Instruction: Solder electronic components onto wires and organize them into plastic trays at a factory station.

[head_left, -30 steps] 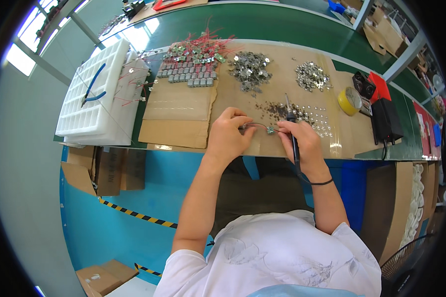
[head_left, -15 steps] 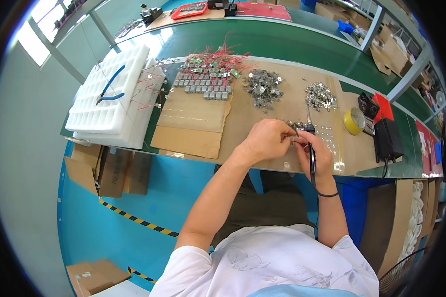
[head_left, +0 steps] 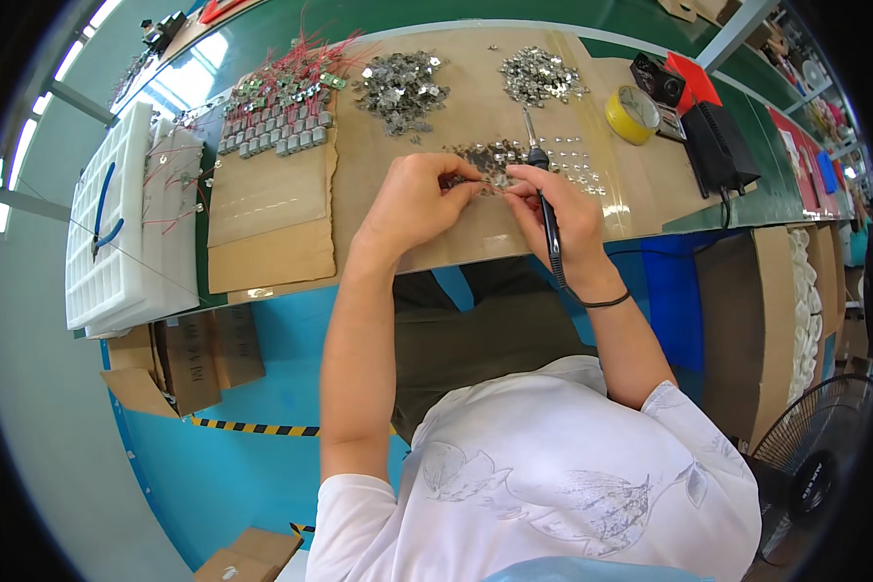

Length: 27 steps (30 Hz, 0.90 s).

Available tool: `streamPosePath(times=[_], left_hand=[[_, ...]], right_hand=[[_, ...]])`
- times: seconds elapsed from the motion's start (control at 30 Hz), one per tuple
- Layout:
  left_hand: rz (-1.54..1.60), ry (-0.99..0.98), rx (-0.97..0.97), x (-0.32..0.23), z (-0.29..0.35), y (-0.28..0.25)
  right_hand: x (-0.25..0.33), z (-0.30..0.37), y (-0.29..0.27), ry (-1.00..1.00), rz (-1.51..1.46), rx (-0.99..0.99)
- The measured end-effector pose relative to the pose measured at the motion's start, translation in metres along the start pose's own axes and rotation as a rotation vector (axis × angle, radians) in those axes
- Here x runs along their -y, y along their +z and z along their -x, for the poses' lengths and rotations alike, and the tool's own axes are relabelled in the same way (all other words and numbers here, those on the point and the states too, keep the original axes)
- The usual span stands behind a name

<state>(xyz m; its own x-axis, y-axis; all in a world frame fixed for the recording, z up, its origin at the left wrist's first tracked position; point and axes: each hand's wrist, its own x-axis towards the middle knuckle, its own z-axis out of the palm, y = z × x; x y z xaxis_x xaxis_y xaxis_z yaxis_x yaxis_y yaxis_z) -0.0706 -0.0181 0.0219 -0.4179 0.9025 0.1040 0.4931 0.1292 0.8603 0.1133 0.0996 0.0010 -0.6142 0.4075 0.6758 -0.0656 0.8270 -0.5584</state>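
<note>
In my right hand (head_left: 577, 228) is a soldering iron (head_left: 549, 218) with a black handle, its metal tip pointing away from me. The thumb and forefinger of that hand also pinch towards a tiny part between the hands, too small to name. My left hand (head_left: 407, 204) is closed, its fingertips pinched on the other side of that part. Just beyond the fingers lies a cluster of small dark and shiny metal pieces (head_left: 490, 155). Small silvery pieces (head_left: 580, 167) stand in rows to the right of it.
Two heaps of metal pieces, a grey heap (head_left: 401, 95) and a shinier heap (head_left: 541, 76), lie farther back. Grey block-shaped components (head_left: 281, 129) with red wires sit left. Blue-handled pliers (head_left: 104, 209) rest on white foam trays (head_left: 126, 262). Yellow tape (head_left: 632, 114) and a black box (head_left: 718, 145) stand right.
The view has shifted, so the table sits higher and farther left. Both hands have drawn slightly towards me over the table, their fingertips a little farther apart. The soldering iron stays in my right hand.
</note>
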Motion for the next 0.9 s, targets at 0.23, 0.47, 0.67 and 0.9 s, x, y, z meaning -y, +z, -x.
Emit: streamPosePath(times=[0.23, 0.47, 0.67, 0.9], left_hand=[[-0.065, -0.02, -0.102, 0.0, -0.005, 0.009], [-0.404, 0.156, -0.208, -0.003, 0.003, 0.031], [-0.515, 0.156, -0.293, -0.004, 0.014, 0.045], [-0.54, 0.23, -0.414, -0.003, 0.019, 0.059]], right_hand=[[0.006, 0.008, 0.001, -0.086, 0.029, 0.016], [-0.002, 0.007, -0.01, -0.082, -0.046, 0.068], [-0.025, 0.013, -0.039, 0.129, -0.363, 0.032], [-0.028, 0.027, -0.037, 0.339, -0.553, -0.034]])
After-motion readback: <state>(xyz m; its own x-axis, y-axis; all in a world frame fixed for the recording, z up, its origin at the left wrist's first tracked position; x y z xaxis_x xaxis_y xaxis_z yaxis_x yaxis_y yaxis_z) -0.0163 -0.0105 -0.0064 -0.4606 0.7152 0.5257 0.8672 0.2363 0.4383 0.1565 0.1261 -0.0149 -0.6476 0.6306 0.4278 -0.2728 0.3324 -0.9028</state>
